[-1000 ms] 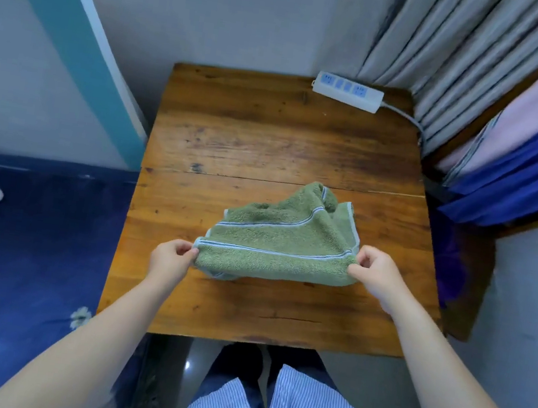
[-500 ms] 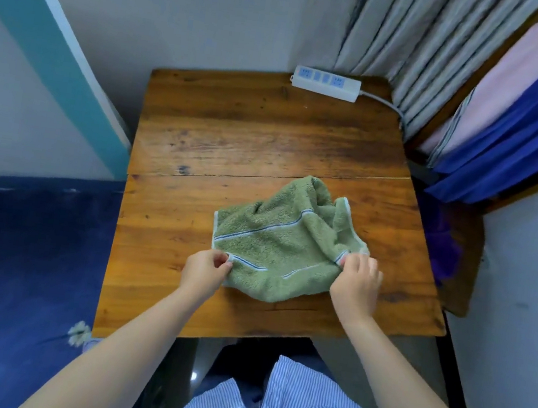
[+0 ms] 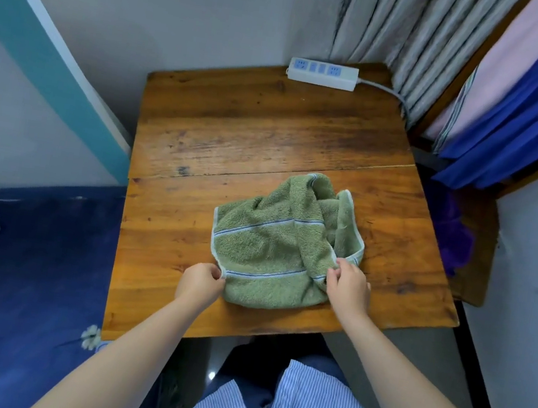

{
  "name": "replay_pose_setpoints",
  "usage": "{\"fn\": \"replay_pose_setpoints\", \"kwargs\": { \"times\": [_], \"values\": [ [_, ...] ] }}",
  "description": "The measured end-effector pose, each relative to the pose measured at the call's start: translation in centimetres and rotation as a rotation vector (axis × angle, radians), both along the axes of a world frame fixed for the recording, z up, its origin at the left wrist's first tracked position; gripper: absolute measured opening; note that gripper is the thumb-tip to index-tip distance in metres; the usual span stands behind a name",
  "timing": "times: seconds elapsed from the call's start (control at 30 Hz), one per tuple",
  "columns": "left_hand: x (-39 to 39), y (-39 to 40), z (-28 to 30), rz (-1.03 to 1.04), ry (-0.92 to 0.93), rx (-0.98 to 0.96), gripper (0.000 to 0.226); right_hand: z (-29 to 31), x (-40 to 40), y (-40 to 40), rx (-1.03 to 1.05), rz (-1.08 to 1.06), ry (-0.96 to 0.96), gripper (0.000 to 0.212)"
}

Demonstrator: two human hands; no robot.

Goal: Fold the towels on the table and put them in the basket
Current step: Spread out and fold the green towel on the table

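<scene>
From the head view, a rumpled green terry towel with pale blue-and-white stripes (image 3: 275, 249) lies on the near half of the worn brown wooden table (image 3: 236, 130), its far right part bunched into folds. The left hand (image 3: 199, 284) pinches the towel's near left corner, fingers curled on the white hem. The right hand (image 3: 349, 289) pinches the cloth at the near right side, thumb and fingertips closed on a fold. A white power strip with blue sockets (image 3: 322, 73) sits at the table's far edge, well apart from the towel. No basket shows here.
</scene>
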State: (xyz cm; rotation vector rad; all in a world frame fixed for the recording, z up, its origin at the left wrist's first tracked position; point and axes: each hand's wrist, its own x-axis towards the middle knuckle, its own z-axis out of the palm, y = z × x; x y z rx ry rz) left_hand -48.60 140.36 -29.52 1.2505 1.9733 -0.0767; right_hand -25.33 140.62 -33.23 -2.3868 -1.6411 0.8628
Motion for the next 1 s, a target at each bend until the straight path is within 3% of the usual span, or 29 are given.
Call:
{"fn": "replay_pose_setpoints", "kwargs": {
  "times": [0.1,0.2,0.3,0.4,0.47,0.77,0.9,1.0],
  "values": [
    [-0.5,-0.2,0.0,0.025,0.012,-0.023,0.014,-0.2,0.2,2.5,-0.192,-0.104,0.092,0.044],
    [-1.1,-0.5,0.1,0.073,-0.015,-0.025,0.016,-0.4,0.0,3.0,-0.242,-0.153,0.136,0.023],
    [-2.1,-0.1,0.3,0.150,-0.066,0.023,0.016,0.5,1.0,2.9,-0.103,-0.210,0.180,0.033],
    [-3.5,1.0,0.8,0.297,-0.178,0.112,0.013,3.4,3.4,3.6,0.016,-0.279,0.288,0.014],
    [-4.3,2.1,1.4,0.371,-0.260,0.166,0.017,5.3,5.4,4.5,0.093,-0.327,0.279,0.021],
    [-5.1,10.3,5.2,0.469,-0.482,0.308,0.020,11.0,4.4,12.2,0.088,-0.029,-0.021,0.020],
    [-5.1,16.5,9.9,0.585,-0.576,0.536,0.031,15.5,0.0,19.7,0.090,-0.045,0.181,0.025],
    [-5.1,20.6,15.0,0.643,-0.611,0.740,0.030,20.2,-2.9,24.6,0.318,-0.012,0.238,0.027]
  ]
}}
